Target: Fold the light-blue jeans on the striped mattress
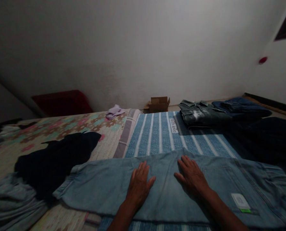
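A pair of light blue jeans (167, 195) lies stretched out sideways across the bed, its elastic cuff at the left and gathered waistband at the right. My left hand (140, 183) rests flat on the middle of the leg, fingers spread. To its right, my right hand (189, 173) also presses flat on the denim, near the upper edge. Neither hand grasps anything. A white label (240, 201) with a green strip shows on a pocket at the right.
Dark clothing (61, 157) and grey fabric (13, 202) lie at the left. A folded dark denim jacket (200, 112) and folded blue jeans (241, 107) sit at the back right. A lilac cloth (115, 112) and a cardboard box (158, 104) are by the wall (143, 48).
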`<action>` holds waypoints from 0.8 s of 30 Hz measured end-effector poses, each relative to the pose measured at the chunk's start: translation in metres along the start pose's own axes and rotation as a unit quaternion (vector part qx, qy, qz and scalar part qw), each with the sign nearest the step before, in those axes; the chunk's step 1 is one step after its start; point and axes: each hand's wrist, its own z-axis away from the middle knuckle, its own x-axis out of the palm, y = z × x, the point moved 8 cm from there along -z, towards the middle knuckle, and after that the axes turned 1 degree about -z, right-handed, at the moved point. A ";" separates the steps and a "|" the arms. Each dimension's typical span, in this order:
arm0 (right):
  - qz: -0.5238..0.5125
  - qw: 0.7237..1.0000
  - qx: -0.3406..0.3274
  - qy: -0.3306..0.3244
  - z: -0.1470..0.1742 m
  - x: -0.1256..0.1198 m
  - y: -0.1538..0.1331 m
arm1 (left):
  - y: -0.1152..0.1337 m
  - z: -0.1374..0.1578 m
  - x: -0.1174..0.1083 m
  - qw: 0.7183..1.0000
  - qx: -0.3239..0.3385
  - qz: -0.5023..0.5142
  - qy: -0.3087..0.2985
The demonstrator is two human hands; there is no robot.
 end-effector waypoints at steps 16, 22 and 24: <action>0.010 0.997 -0.008 -0.075 0.001 0.001 -0.007 | 0.027 -0.086 -0.025 0.997 0.072 -0.024 -0.025; 0.005 0.996 -0.007 -0.090 0.000 0.003 -0.008 | 0.021 -0.115 -0.019 0.994 0.050 0.016 -0.098; 0.003 0.996 -0.007 -0.092 0.000 0.002 -0.008 | 0.017 -0.125 -0.016 0.990 0.039 0.037 -0.128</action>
